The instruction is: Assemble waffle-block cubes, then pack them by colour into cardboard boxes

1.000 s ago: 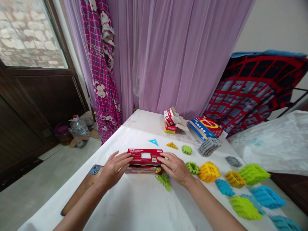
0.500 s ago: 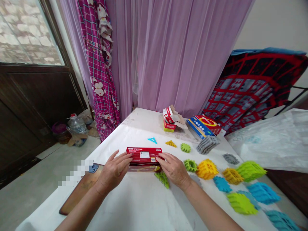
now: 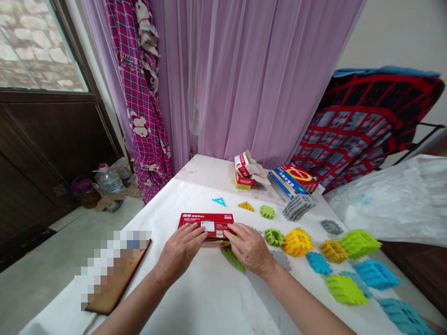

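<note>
A red cardboard box point(image 3: 209, 223) with white print and a white label lies on the white table in front of me. My left hand point(image 3: 183, 249) reaches over its front edge, fingers together on the top face, thumb hidden. Gripping the right front corner is my right hand point(image 3: 249, 246), fingers bent over the top. Much of the box's front side is covered by the hands. A green interlocking block piece point(image 3: 232, 259) lies just below the box, partly behind my right hand.
Block pieces in several colours, such as a yellow cube point(image 3: 298, 242) and a blue cube point(image 3: 376, 274), spread over the right side. Opened small cartons point(image 3: 246, 170) and a blue-red box point(image 3: 291, 181) stand at the back. A phone-like brown slab point(image 3: 120, 288), partly pixelated, lies left.
My left hand has slid right along the box's front edge, its fingers now further over the top. The front gap under the lid looks narrower. My right hand stays at the right corner.
</note>
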Demonstrator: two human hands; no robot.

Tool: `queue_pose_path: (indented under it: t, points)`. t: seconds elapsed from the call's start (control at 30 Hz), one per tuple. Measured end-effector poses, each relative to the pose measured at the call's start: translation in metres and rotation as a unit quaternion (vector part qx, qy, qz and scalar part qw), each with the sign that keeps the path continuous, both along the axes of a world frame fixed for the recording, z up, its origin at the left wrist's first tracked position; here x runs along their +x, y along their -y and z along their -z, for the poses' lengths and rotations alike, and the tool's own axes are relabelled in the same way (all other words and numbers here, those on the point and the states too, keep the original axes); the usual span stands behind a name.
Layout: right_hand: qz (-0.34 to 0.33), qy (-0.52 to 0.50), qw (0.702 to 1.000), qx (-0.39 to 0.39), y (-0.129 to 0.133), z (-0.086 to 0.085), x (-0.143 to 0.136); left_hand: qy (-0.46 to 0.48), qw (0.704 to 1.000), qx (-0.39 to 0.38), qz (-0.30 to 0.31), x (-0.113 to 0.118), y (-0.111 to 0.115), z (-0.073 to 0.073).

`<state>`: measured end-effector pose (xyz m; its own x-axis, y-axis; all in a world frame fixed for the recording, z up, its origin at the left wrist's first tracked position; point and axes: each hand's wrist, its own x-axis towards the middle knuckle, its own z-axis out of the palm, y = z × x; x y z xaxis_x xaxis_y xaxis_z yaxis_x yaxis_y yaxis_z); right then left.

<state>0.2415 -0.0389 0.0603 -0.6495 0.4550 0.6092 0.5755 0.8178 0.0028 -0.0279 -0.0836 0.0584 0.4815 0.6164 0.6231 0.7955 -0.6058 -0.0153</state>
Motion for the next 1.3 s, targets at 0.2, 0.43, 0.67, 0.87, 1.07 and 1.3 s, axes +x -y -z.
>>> queue_pose_path:
  t: [0.2,0.43,0.67,0.87,1.07,1.3]
  points:
    - [0.010,0.007,0.999,0.032,-0.002,-0.002,-0.007,0.005,1.000,0.028,0.004,0.000,-0.007,0.005]
    - [0.005,0.035,0.999,0.030,0.002,-0.006,-0.022,0.008,0.999,0.036,-0.006,0.003,-0.004,0.010]
    - [0.024,0.022,0.999,0.043,0.001,0.001,-0.031,-0.012,0.999,0.037,0.006,0.000,-0.010,0.011]
    - [0.022,0.041,0.998,0.029,0.000,-0.011,-0.031,-0.023,0.999,0.006,0.032,-0.002,-0.016,-0.013]
    - [0.013,0.036,0.999,-0.003,0.003,-0.018,-0.030,0.014,0.999,-0.032,0.026,-0.005,-0.017,-0.018]
    - [0.016,0.002,1.000,-0.027,-0.001,-0.025,-0.028,0.020,0.996,-0.092,-0.004,-0.011,-0.025,-0.027]
